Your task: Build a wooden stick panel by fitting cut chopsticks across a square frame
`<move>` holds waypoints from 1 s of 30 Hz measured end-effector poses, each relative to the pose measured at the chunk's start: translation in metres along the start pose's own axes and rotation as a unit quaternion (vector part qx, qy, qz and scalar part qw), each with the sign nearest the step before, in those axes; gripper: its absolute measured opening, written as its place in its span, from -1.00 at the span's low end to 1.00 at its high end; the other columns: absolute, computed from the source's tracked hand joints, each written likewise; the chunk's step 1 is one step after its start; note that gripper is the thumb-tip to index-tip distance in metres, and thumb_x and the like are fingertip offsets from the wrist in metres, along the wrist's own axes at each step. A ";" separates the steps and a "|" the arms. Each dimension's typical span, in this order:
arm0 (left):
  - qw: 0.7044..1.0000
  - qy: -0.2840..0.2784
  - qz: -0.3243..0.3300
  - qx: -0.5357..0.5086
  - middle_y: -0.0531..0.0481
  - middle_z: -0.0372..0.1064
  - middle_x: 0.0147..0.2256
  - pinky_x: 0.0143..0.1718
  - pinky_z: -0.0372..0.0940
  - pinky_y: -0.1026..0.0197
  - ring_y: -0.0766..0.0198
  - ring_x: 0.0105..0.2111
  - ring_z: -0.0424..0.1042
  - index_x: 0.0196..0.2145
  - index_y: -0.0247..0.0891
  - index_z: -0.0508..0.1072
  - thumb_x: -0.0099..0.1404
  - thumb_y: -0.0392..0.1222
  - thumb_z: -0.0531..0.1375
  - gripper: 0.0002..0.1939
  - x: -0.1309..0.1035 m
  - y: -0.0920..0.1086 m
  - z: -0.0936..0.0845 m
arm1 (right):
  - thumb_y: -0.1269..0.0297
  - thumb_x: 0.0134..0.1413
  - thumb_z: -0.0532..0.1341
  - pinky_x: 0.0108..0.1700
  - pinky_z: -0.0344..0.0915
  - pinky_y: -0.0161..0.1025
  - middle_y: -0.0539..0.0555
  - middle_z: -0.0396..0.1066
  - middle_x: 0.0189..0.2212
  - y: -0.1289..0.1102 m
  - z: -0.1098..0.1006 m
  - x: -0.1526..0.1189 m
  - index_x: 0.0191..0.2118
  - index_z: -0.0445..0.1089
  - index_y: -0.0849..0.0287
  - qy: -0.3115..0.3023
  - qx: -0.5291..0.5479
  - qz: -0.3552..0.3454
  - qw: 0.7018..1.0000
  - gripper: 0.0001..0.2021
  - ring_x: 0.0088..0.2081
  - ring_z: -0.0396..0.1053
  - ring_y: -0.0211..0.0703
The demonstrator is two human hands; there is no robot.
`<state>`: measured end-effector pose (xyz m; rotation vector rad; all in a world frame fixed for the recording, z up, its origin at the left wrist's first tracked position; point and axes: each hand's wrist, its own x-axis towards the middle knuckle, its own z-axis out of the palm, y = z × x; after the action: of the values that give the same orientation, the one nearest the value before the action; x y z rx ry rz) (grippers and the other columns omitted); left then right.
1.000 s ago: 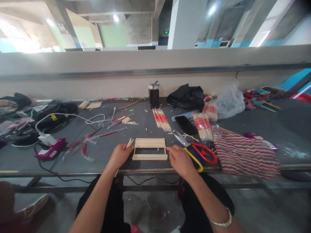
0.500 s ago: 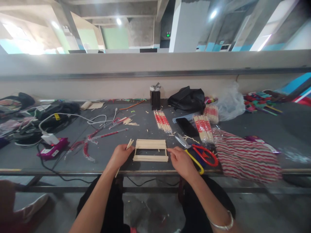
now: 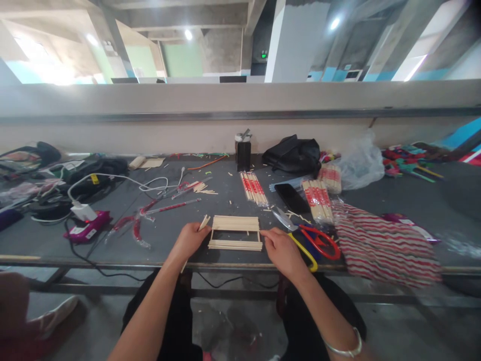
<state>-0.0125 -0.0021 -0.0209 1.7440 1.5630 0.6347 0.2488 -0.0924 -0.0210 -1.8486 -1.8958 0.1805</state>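
Note:
A rectangular frame of pale wooden sticks point(image 3: 236, 223) lies flat near the table's front edge, with a wide band of sticks at the back, a narrower one at the front and a gap between them. My left hand point(image 3: 191, 239) is closed round a few loose wooden sticks point(image 3: 204, 221), whose ends stick out above and below the fist. Its fingertips reach the frame's left side. At the right side my right hand point(image 3: 282, 249) has its fingers curled, the index fingertip against the frame's edge. What its thumb does is partly hidden.
Scissors with red and yellow handles point(image 3: 320, 242) lie right of my right hand, beside a striped cloth point(image 3: 383, 245). Behind are a black phone point(image 3: 291, 198), packed stick bundles point(image 3: 254, 188) and a black bag point(image 3: 293, 154). Cables and a purple box point(image 3: 88, 228) lie left.
The camera view has turned slightly, so everything sits a little further right. Both hands and the stick frame keep their places relative to each other.

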 end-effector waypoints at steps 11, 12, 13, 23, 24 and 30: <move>0.991 0.028 -0.047 -0.120 0.22 -0.09 -0.72 -0.67 -0.23 0.32 0.48 -0.73 -0.09 -0.60 -0.27 0.28 0.06 0.08 0.19 -0.64 -0.008 0.014 -0.009 | 0.49 0.11 0.01 -0.10 0.32 -0.19 0.16 0.48 -0.28 0.007 0.003 0.001 -0.17 0.47 0.25 0.056 0.065 -0.011 0.996 -0.69 -0.21 0.43 -0.08; 0.985 0.043 -0.047 -0.160 0.23 -0.09 -0.72 -0.68 -0.23 0.33 0.48 -0.74 -0.10 -0.54 -0.30 0.35 0.05 0.08 0.20 -0.65 -0.011 0.018 -0.013 | 0.47 0.12 0.02 -0.10 0.32 -0.18 0.15 0.49 -0.29 0.007 0.001 0.000 -0.18 0.47 0.23 0.080 0.077 -0.013 0.994 -0.71 -0.21 0.43 -0.08; 0.975 0.059 -0.043 -0.209 0.23 -0.07 -0.71 -0.70 -0.23 0.34 0.49 -0.74 -0.09 -0.47 -0.32 0.40 0.06 0.08 0.21 -0.65 -0.016 0.023 -0.017 | 0.44 0.13 0.03 -0.10 0.32 -0.18 0.13 0.49 -0.29 0.006 -0.001 -0.001 -0.20 0.46 0.21 0.108 0.091 -0.015 0.990 -0.73 -0.21 0.43 -0.09; 0.755 0.047 0.031 -0.653 0.12 0.13 -0.50 -0.62 0.12 0.38 0.49 -0.62 0.15 -0.27 -0.28 0.45 0.30 -0.01 0.12 -0.73 -0.093 0.081 0.009 | 0.24 0.19 0.14 -0.30 0.25 -0.31 0.04 0.40 -0.43 -0.059 -0.016 -0.031 -0.18 0.43 0.19 0.021 0.271 -0.210 0.939 -0.81 -0.38 0.33 -0.24; 0.749 0.036 0.029 -0.661 0.10 0.15 -0.49 -0.57 0.18 0.36 0.46 -0.58 0.20 -0.25 -0.28 0.45 0.31 -0.02 0.11 -0.73 -0.096 0.082 0.015 | 0.20 0.17 0.16 -0.33 0.23 -0.32 0.02 0.37 -0.46 -0.063 -0.014 -0.033 -0.22 0.44 0.19 -0.020 0.277 -0.220 0.935 -0.80 -0.41 0.30 -0.25; 0.733 0.011 0.051 -0.678 0.01 0.29 -0.37 -0.21 0.35 0.24 0.34 -0.36 0.39 -0.12 -0.31 0.46 0.31 0.00 0.11 -0.65 -0.095 0.089 0.029 | 0.18 0.21 0.13 -0.45 0.11 -0.38 -0.08 0.25 -0.59 -0.064 -0.010 -0.031 -0.48 0.41 0.19 -0.118 0.320 -0.173 0.924 -0.71 -0.52 0.19 -0.35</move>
<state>0.0516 -0.1031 0.0376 0.6352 0.5481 1.3707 0.1937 -0.1301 0.0065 -1.0763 -1.9636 0.8224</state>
